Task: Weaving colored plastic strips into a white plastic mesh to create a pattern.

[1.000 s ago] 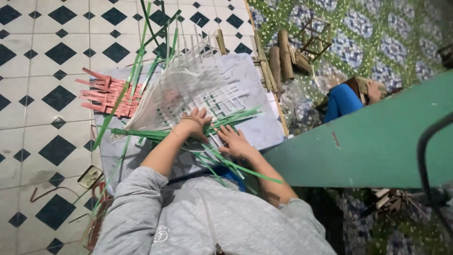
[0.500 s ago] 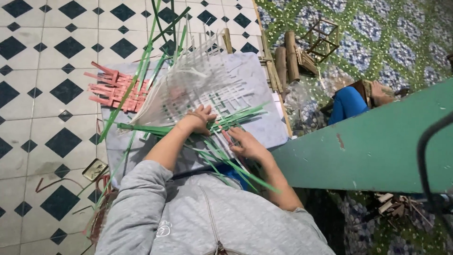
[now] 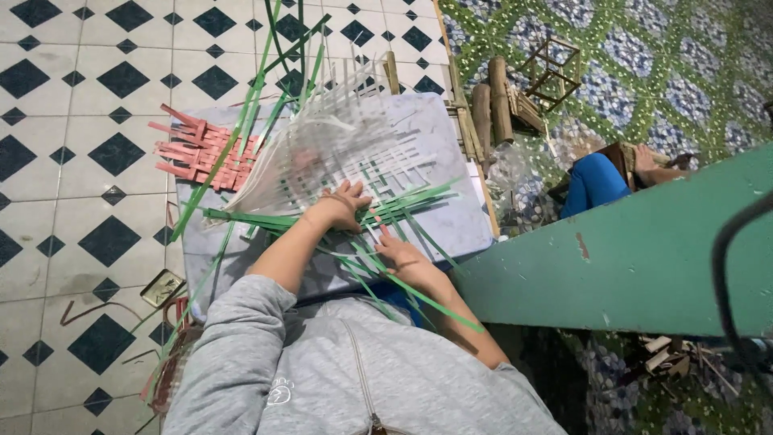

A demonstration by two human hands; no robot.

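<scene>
Left hand [image 3: 342, 205] presses flat, fingers spread, pinning the woven mat [image 3: 354, 153] to the worktop [image 3: 451, 217]; right hand [image 3: 407, 254] pinches a green strip [image 3: 427, 294], steadying the weave.

Person, seen from above: light grey sweatshirt [image 3: 346, 379] with centre zip and small pale emblem on the chest; sleeves pushed up above the elbows; forearms, left hand [image 3: 342, 205] and right hand [image 3: 407, 256] bare.
</scene>
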